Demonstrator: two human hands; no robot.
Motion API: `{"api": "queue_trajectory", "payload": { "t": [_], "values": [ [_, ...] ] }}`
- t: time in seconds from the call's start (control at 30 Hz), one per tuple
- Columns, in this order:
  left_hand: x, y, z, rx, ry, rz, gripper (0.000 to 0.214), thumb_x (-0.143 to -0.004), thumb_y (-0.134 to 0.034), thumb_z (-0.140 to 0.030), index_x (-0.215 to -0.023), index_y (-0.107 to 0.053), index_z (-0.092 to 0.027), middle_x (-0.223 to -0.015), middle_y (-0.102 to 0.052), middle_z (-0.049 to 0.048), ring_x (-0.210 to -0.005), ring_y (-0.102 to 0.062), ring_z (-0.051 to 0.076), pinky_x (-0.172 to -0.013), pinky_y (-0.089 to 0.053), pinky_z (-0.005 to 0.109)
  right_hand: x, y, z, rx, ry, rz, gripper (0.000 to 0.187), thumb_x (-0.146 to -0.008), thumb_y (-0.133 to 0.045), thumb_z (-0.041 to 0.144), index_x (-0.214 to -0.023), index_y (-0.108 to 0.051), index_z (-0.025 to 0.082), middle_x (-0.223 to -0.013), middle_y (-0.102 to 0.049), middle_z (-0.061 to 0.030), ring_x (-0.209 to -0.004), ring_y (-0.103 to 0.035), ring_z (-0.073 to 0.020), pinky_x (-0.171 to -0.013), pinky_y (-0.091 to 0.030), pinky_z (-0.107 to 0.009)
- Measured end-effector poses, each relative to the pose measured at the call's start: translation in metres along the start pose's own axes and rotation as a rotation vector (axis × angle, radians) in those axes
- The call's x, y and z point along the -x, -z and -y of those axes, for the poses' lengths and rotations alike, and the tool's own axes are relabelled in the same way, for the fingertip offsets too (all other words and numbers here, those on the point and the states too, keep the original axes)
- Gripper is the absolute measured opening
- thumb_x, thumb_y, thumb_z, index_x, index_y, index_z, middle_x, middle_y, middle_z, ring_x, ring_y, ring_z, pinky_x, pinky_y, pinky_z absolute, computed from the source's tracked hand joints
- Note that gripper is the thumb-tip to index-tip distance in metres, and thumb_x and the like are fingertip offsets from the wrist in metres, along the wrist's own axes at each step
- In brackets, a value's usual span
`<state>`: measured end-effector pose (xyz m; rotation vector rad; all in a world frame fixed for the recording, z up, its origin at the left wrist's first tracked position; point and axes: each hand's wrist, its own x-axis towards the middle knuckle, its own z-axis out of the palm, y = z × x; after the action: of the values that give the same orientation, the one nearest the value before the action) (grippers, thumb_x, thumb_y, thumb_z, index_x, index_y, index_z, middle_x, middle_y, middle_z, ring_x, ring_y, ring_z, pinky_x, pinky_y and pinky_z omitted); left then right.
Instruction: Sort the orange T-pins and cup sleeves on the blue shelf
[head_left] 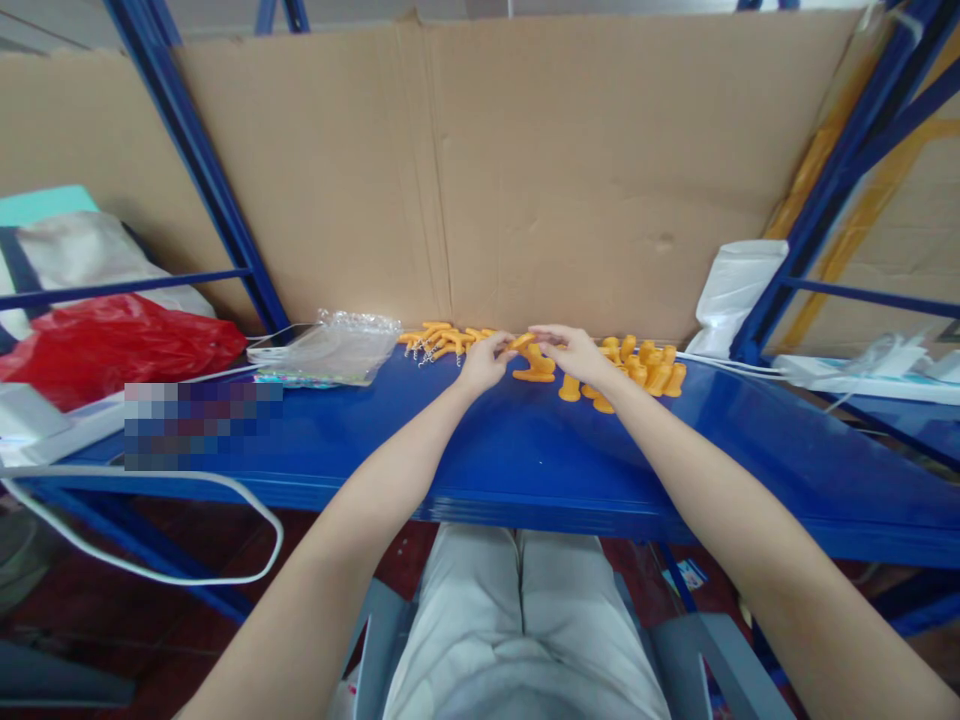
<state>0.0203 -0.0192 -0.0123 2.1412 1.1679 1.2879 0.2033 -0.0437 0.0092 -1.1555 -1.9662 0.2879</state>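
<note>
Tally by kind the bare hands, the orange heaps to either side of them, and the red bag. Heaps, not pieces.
Left hand and right hand: 2
Left orange heap, with metal chains, and right orange heap: 2
Red bag: 1
Total: 5
Single pieces overlap too much to count.

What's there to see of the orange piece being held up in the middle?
The orange piece is small and elongated, plain in colour, perhaps plastic or rubber. It lies slightly tilted above the blue shelf, pinched by the left-hand grip; the right-hand grip reaches its other end and seems to touch it. Fingers partly cover it, and finer detail is too small to tell.
</note>
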Motion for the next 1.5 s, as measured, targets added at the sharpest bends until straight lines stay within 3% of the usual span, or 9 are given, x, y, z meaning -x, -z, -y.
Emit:
{"api": "queue_trajectory", "payload": {
  "t": [0.23,0.37,0.47,0.6,0.77,0.9,1.17,1.3,1.5],
  "values": [
    [-0.01,0.003,0.012,0.479,0.126,-0.129,0.016,-0.086,-0.066,-0.013,-0.094,-0.054,-0.02,-0.08,-0.076,0.001,-0.08,-0.075,0.016,-0.087,-0.058,0.033,-0.003,0.008,0.002,-0.012,-0.213,-0.238,0.025,-0.094,-0.058,0.018,-0.116,-0.068,0.012,-0.124,-0.072,-0.0158,-0.116,-0.068,-0.0217,-0.104,-0.05,-0.037],
    [-0.01,0.006,0.012,0.669,0.108,-0.1,0.025,-0.083,-0.074,-0.018,-0.089,-0.05,-0.021,-0.076,-0.076,0.0004,-0.071,-0.075,0.016,-0.077,-0.059,0.03,0.002,0.014,0.011,-0.333,-0.44,-0.192,0.017,-0.1,-0.054,0.032,-0.097,-0.063,0.018,-0.089,-0.076,-0.0084,-0.079,-0.073,-0.0177,-0.074,-0.058,-0.03],
    [-0.01,0.006,0.01,0.683,0.12,-0.085,0.028,-0.082,-0.075,-0.017,-0.088,-0.048,-0.02,-0.073,-0.075,-0.0001,-0.068,-0.074,0.015,-0.073,-0.058,0.028,0.008,0.019,0.019,-0.561,-0.533,-0.135,0.024,-0.103,-0.05,0.038,-0.087,-0.055,0.021,-0.066,-0.068,-0.0023,-0.056,-0.065,-0.0134,-0.054,-0.05,-0.022],
    [-0.01,0.004,0.012,0.656,0.081,-0.072,0.029,-0.081,-0.078,-0.022,-0.086,-0.05,-0.019,-0.073,-0.074,-0.0004,-0.065,-0.073,0.013,-0.071,-0.059,0.026,0.01,0.024,0.023,-0.654,-0.567,-0.14,0.031,-0.102,-0.051,0.038,-0.076,-0.047,0.022,-0.058,-0.06,0.0008,-0.047,-0.054,-0.0102,-0.046,-0.041,-0.02],
    [-0.01,0.005,0.013,0.621,0.09,-0.088,0.031,-0.085,-0.075,-0.034,-0.085,-0.047,-0.02,-0.061,-0.069,-0.0027,-0.056,-0.07,0.013,-0.063,-0.058,0.025,0.007,0.027,0.017,-0.592,-0.44,-0.11,0.023,-0.098,-0.059,0.028,-0.078,-0.049,0.022,-0.065,-0.062,0.0019,-0.052,-0.054,-0.0082,-0.052,-0.044,-0.018],
    [-0.009,0.008,0.01,0.628,0.142,-0.11,0.028,-0.086,-0.073,-0.027,-0.086,-0.046,-0.02,-0.06,-0.069,-0.0028,-0.055,-0.07,0.013,-0.063,-0.056,0.025,0.004,0.03,0.004,-0.448,-0.268,-0.051,0.015,-0.091,-0.065,0.025,-0.086,-0.052,0.023,-0.073,-0.064,0.0016,-0.061,-0.059,-0.0113,-0.06,-0.051,-0.024],
    [-0.01,0.007,0.007,0.638,0.204,-0.129,0.026,-0.087,-0.072,-0.02,-0.084,-0.046,-0.021,-0.058,-0.067,-0.0048,-0.052,-0.067,0.012,-0.062,-0.054,0.023,0.001,0.033,-0.026,0.001,0.111,-0.018,0.034,-0.081,-0.066,0.023,-0.114,-0.056,0.023,-0.115,-0.069,-0.0088,-0.092,-0.066,-0.0209,-0.087,-0.054,-0.041],
    [-0.007,0.006,0.001,0.616,0.256,-0.141,0.022,-0.091,-0.065,-0.017,-0.083,-0.045,-0.02,-0.057,-0.066,-0.0045,-0.052,-0.066,0.011,-0.059,-0.052,0.021,0.005,0.034,-0.021,0.308,0.142,-0.02,0.05,-0.082,-0.064,0.019,-0.131,-0.054,0.022,-0.129,-0.066,-0.0133,-0.098,-0.067,-0.0268,-0.092,-0.051,-0.049],
    [-0.003,0.008,-0.008,0.678,0.27,-0.154,0.025,-0.089,-0.071,-0.023,-0.081,-0.047,-0.02,-0.058,-0.066,-0.0045,-0.052,-0.066,0.01,-0.059,-0.052,0.02,0.011,0.036,-0.004,0.569,0.266,-0.089,0.043,-0.088,-0.052,0.015,-0.13,-0.057,0.02,-0.134,-0.065,-0.0165,-0.124,-0.058,-0.0338,-0.097,-0.044,-0.052]
  ]
}}
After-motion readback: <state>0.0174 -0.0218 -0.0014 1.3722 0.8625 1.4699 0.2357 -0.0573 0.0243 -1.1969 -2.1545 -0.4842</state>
